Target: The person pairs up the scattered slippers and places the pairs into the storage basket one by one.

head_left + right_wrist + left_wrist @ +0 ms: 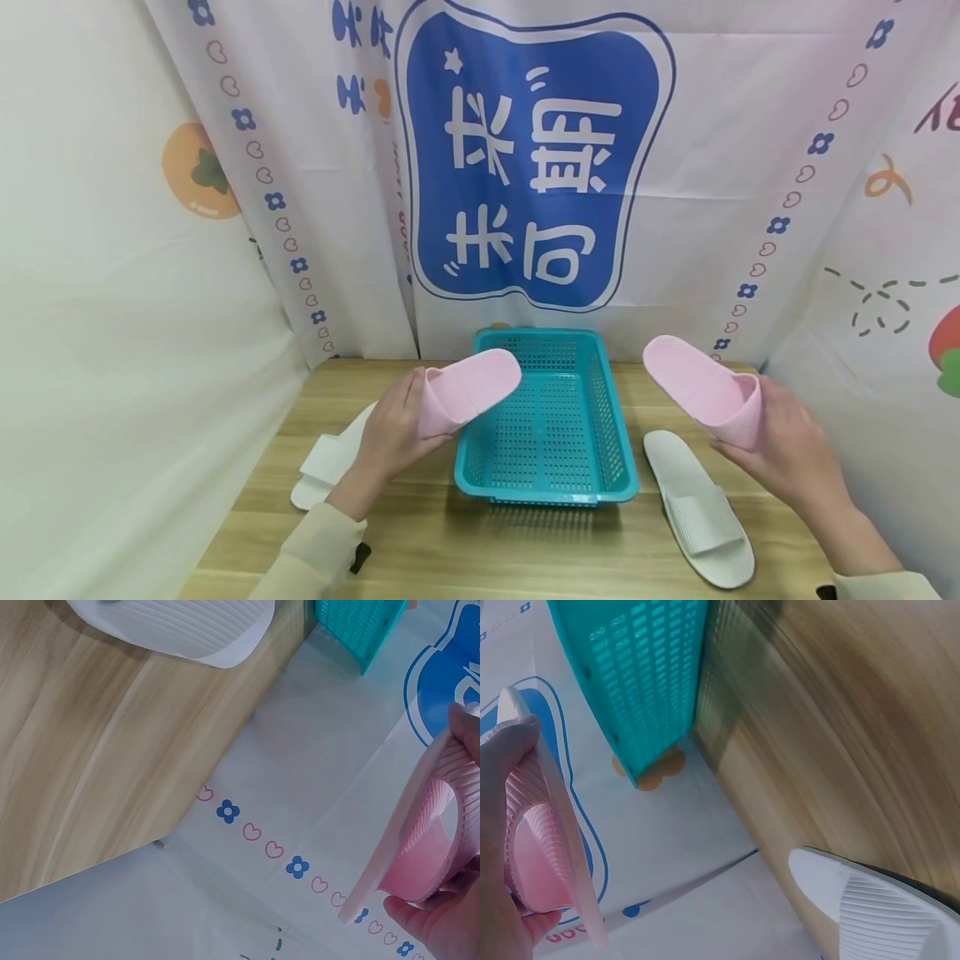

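My left hand (393, 425) grips a pink slipper (480, 383) by its strap, holding it above the left rim of a teal plastic basket (628, 467). On the other side my right hand (795, 450) holds a second pink slipper (690, 379) by the strap, raised over the table to the right of the basket. Both wrist views show thumb and fingers clasping the straps. A white slipper (693, 475) lies on the table below my right hand. Another white slipper (322, 471) lies at the left, partly hidden by my left hand and forearm.
The basket stands on a wooden table (420, 542) near its back edge, and its mesh bottom is bare. Behind hangs a white cloth (712, 167) with a blue printed panel. White cloth walls (112, 375) close in both sides.
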A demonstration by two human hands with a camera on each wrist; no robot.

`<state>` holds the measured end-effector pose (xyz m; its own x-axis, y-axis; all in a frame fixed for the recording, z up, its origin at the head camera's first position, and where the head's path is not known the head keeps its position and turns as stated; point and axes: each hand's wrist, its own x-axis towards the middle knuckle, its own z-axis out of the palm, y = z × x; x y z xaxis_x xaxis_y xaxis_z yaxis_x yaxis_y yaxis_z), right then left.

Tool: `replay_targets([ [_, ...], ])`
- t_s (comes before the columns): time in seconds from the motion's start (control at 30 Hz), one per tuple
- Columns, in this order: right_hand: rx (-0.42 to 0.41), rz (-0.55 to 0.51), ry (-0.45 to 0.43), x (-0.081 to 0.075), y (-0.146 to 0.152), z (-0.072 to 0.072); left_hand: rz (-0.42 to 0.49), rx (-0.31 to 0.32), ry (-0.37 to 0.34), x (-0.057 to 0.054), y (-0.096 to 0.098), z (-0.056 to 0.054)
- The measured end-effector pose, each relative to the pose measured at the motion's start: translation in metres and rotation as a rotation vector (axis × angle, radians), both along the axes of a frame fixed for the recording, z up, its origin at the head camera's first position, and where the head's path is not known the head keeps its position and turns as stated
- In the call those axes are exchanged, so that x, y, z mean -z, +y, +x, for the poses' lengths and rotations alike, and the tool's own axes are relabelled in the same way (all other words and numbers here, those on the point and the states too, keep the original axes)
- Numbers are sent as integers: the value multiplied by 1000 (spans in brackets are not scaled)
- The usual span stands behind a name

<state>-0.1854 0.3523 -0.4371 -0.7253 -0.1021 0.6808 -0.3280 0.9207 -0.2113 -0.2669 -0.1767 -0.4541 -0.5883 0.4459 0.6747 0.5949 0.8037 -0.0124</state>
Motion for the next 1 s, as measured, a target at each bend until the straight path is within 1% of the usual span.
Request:
replay_targets([
  [0.13, -32, 17, 26, -2, -4, -1, -20, 13, 5, 0, 4, 0],
  [0.37, -96, 57, 48, -7, -10, -3, -44, 47, -22, -2, 8, 0],
  [0.53, -146, 72, 52, -10, -13, -5, -55, 79, -9, -5, 12, 2],
  [0.73, -198, 85, 97, -13, -18, -6, -66, 103, -13, -6, 15, 1],
  [1.0, -220, 124, 118, -13, -26, -7, -88, 147, -5, -8, 20, 0],
])
